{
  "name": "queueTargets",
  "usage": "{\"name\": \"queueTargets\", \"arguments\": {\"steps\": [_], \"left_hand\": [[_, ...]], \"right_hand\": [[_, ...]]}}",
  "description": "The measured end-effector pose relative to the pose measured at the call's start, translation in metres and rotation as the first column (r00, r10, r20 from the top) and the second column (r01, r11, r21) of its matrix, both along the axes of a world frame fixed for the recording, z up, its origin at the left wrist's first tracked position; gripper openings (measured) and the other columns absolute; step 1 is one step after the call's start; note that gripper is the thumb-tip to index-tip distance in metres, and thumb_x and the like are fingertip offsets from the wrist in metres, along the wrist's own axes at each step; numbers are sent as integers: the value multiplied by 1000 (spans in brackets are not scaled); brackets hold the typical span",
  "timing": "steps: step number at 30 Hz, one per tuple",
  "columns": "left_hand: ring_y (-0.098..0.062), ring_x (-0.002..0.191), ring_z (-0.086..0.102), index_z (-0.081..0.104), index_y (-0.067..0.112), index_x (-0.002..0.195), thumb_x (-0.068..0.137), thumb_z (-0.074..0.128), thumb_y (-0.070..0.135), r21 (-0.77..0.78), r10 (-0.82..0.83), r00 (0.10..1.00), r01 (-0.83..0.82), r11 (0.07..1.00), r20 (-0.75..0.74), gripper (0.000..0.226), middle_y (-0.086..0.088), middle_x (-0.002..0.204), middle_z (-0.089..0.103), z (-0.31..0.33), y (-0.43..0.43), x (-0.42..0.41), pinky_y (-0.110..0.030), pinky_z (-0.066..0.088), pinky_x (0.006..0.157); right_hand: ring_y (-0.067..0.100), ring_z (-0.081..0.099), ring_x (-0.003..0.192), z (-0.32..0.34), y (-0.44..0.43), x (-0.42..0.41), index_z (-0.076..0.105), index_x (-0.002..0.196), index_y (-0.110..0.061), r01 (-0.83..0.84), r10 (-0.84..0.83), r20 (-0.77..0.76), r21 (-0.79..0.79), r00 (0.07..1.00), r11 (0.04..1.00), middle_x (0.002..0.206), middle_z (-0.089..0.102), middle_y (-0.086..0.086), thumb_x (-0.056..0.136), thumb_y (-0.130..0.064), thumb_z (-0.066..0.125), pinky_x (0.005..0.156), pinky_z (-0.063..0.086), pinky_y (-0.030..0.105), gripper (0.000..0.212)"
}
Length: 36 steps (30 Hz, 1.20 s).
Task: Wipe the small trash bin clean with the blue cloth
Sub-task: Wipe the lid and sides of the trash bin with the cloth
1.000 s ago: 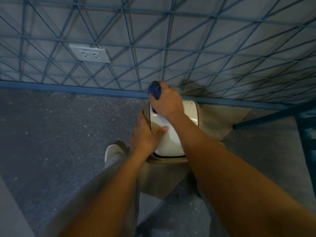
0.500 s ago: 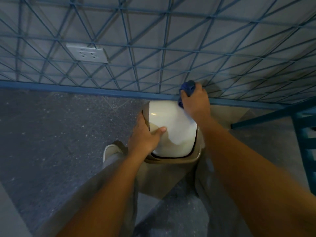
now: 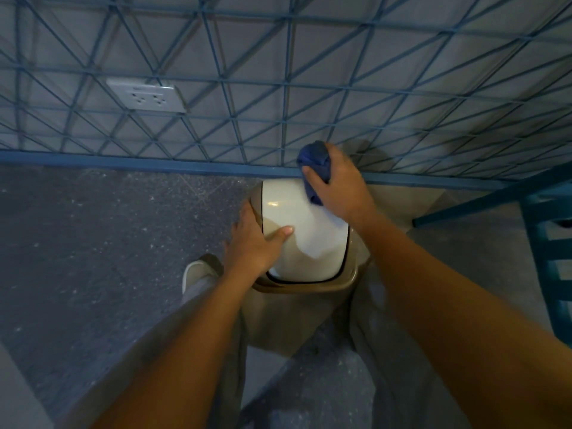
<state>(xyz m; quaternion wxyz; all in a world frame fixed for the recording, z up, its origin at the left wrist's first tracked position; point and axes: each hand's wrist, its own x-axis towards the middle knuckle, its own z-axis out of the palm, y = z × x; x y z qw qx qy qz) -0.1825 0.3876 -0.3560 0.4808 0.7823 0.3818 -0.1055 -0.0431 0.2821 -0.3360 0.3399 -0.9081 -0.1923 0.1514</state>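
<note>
The small trash bin [image 3: 309, 284] stands on the floor against the wall, tan-bodied with a glossy white swing lid [image 3: 297, 218]. My left hand [image 3: 253, 243] grips the bin's left rim, thumb resting on the lid. My right hand [image 3: 337, 181] is closed on the bunched blue cloth [image 3: 314, 162] and presses it on the lid's far right corner. Part of the cloth sticks out above my fingers, and the rest is hidden under my palm.
A tiled wall with blue lines and a blue skirting strip [image 3: 123, 161] runs just behind the bin. A white wall socket [image 3: 147, 97] sits upper left. Blue furniture [image 3: 548, 243] stands at the right. My legs and a shoe [image 3: 195, 274] are beside the bin.
My right hand carried the cloth from the lid's far left corner across to its far right corner. My left hand has stayed on the bin's left rim.
</note>
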Motion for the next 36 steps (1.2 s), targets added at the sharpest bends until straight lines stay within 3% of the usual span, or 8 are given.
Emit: {"name": "queueTargets", "arguments": {"steps": [4,10,13,16,19,27,32,36], "left_hand": [[-28,135,34,16,33,142,44,51,79,-1,-8,1000,8,1000,-1,114,-3,148,35,3,0,1,-55,30,109],[-28,129,41,20,24,142,43,56,77,-23,-42,998,41,999,-38,119,-7,144,40,9,3,5,-51,39,104],[-29,128,41,25,18,141,53,65,71,-1,-57,997,57,998,-56,110,-9,143,41,18,5,4,-51,40,103],[-33,131,34,22,13,143,75,65,52,112,-33,997,41,993,-70,90,-14,145,31,29,-3,-3,-50,34,107],[-34,131,32,21,13,143,81,62,45,167,48,995,-32,985,-91,82,-14,145,24,41,-23,-9,-46,32,106],[-35,132,29,11,18,146,79,60,51,16,162,971,-161,987,-175,89,-10,146,13,42,-35,10,-48,31,110],[-34,129,33,19,19,145,78,58,55,83,99,989,-90,992,-108,85,-7,144,17,41,-6,28,-49,34,107],[-32,131,33,28,20,142,83,51,56,118,-70,994,80,990,-86,73,-5,147,19,39,8,46,-47,32,109]], "right_hand": [[31,47,122,-3,-14,14,38,133,-7,260,-256,-156,4,954,966,133,49,18,91,-33,55,93,39,29,52],[24,49,117,4,-16,-16,40,134,-11,24,-27,22,138,999,990,130,50,13,87,-29,61,90,35,21,55],[16,49,118,9,-27,-19,39,136,-13,-4,13,-45,206,999,979,133,50,8,87,-30,61,93,36,18,56],[18,53,117,16,-38,-8,40,134,-13,362,-194,-369,469,909,805,132,54,10,90,-25,58,96,45,25,49],[25,58,109,9,-55,9,41,124,-15,621,-302,-587,471,751,627,121,57,12,91,-27,56,94,49,36,38],[14,55,93,0,-71,2,48,117,-6,569,-265,-623,356,736,742,97,57,2,92,-20,56,64,48,5,30],[19,57,92,-2,-84,-21,53,97,-15,539,-253,-652,283,715,793,92,60,3,89,-19,59,77,48,24,11],[22,56,94,3,-88,-40,54,112,-10,377,-200,-641,152,742,914,102,59,8,89,-24,58,79,46,30,28]]}}
